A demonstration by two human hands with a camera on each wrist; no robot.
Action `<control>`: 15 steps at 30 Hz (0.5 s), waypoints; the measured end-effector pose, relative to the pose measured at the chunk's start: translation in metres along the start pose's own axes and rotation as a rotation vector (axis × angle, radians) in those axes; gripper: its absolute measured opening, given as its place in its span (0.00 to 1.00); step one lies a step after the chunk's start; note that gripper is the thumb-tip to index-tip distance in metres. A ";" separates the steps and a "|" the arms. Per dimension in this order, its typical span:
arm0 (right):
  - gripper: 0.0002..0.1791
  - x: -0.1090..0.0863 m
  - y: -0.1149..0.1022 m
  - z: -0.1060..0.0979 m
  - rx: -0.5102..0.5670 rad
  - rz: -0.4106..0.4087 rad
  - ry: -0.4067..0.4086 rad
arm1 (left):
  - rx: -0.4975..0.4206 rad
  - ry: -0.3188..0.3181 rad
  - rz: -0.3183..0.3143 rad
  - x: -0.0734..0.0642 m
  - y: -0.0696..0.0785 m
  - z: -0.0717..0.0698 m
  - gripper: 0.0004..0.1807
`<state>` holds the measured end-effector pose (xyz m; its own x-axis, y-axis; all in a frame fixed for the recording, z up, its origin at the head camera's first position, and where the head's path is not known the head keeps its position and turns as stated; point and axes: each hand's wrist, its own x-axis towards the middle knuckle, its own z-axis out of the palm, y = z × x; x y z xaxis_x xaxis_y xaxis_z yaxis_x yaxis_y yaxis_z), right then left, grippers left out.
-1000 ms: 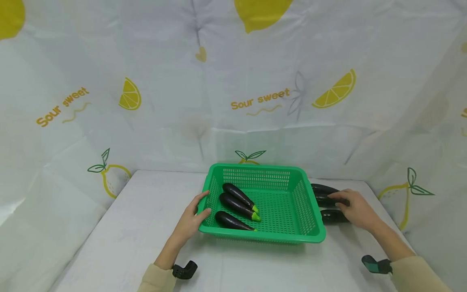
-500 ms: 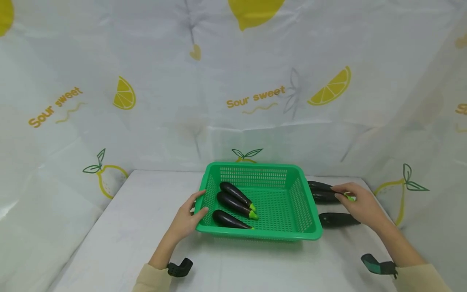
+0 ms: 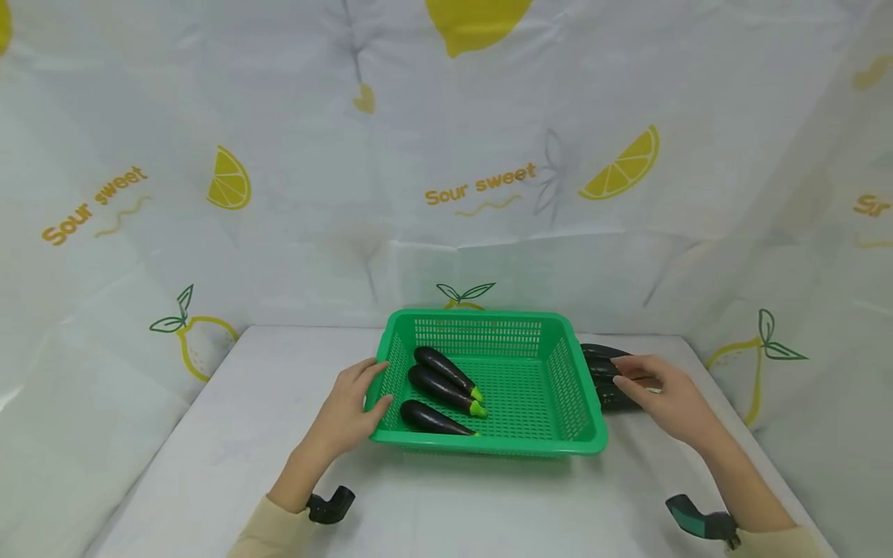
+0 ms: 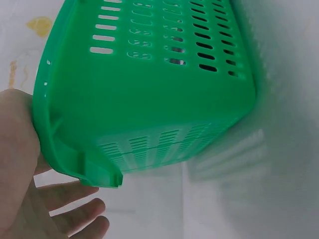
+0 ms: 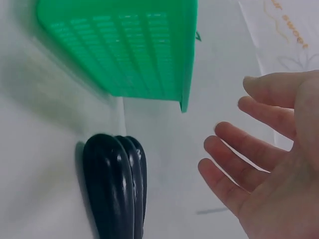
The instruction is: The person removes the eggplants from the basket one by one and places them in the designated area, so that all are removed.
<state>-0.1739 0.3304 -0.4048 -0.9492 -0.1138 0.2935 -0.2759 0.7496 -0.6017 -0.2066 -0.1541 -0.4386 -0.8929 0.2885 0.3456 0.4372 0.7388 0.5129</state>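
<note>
On the white table [image 3: 293, 411], the green basket [image 3: 488, 444] stands lengthwise from left to right, the left hand [image 3: 342, 411] touching its left rim with nearly straight fingers. The right hand [image 3: 666, 399], fingers apart and gripping nothing, is near three outer eggplants [image 3: 601, 367], round ends toward the basket; three inner eggplants [image 3: 438, 387] point their stems rightward.

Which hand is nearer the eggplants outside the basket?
Right. The right hand hovers by the outside eggplants, not touching; the left hand is at the basket's opposite rim.
</note>
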 end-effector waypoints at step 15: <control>0.29 -0.008 -0.010 0.022 0.130 0.074 -0.113 | 0.098 -0.004 0.273 0.016 0.018 -0.001 0.22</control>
<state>-0.1665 0.3091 -0.4172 -0.9766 -0.1392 0.1640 -0.2148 0.6691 -0.7115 -0.2125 -0.1368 -0.4226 -0.7443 0.4872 0.4568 0.6490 0.6890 0.3226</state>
